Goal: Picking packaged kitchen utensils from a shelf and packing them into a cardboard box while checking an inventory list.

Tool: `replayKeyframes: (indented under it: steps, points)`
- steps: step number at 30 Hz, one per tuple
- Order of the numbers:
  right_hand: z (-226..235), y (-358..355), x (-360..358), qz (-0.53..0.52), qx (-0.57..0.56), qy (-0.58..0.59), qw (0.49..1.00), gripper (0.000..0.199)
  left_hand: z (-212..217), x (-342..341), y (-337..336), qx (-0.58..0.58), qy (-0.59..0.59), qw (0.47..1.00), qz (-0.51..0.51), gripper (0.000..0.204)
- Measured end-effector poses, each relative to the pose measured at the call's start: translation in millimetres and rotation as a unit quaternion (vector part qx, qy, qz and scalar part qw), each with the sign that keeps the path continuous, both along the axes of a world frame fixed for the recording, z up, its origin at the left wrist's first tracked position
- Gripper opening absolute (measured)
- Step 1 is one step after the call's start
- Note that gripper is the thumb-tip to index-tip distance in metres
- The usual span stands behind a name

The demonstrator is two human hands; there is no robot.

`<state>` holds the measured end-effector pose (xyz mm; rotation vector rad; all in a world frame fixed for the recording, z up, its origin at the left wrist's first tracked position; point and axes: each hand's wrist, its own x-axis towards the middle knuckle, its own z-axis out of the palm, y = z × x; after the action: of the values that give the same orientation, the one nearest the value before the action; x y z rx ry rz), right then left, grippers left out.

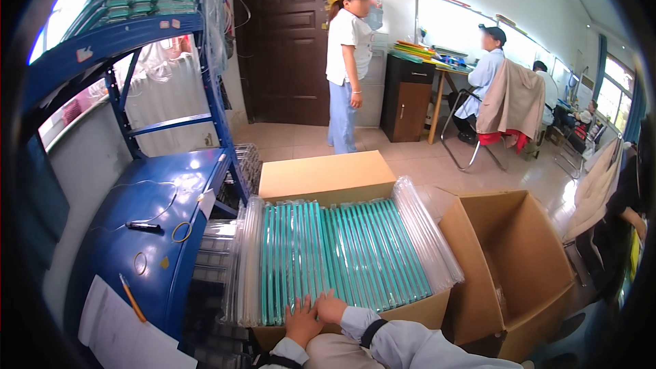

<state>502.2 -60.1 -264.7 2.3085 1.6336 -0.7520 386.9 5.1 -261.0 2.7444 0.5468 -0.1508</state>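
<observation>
An open cardboard box (413, 311) stands right in front of me. Packed upright in it is a row of thin flat teal packs (348, 253) in clear plastic sleeves. My left hand (303, 322) lies at the near ends of the packs with its fingers spread, holding nothing that I can see. Close beside it, almost touching, is my right hand (333, 307), its fingers loosely bent and partly hidden, against the near edge of the row. Clear plastic sheeting (427, 239) sticks up along the right side of the row, and more of it lines the left.
A second open cardboard box (526, 246) stands to the right. On the left is a blue metal rack (154, 212) bearing a black marker (143, 227), rubber bands, papers (130, 335) and an orange pen (134, 301). One person (348, 61) stands beyond the box; others sit farther right.
</observation>
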Motion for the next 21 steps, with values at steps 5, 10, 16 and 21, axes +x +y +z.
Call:
replayKeyframes:
  steps: [5, 10, 16, 21]
  points:
    - [2.5, -15.7, -22.2, -0.236, 0.154, 0.086, 0.956, 0.065, 3.0, -2.0, 18.6, -0.034, 0.019, 0.998, -0.048, 0.06]
    - [-1.2, -33.7, -19.4, -0.229, 0.255, 0.116, 0.932, 0.064, 43.6, -68.3, 0.2, -0.156, -0.054, 0.986, -0.018, 0.051]
    - [15.5, -34.4, -36.5, -0.069, 0.139, -0.03, 0.987, 0.026, 175.8, -229.8, -58.8, -0.156, -0.225, 0.962, 0.018, 0.045]
    - [-168.4, -15.2, 109.3, 0.071, 0.231, -0.019, 0.97, 0.042, 296.5, -332.2, -113.3, 0.001, -0.276, 0.959, 0.065, 0.049]
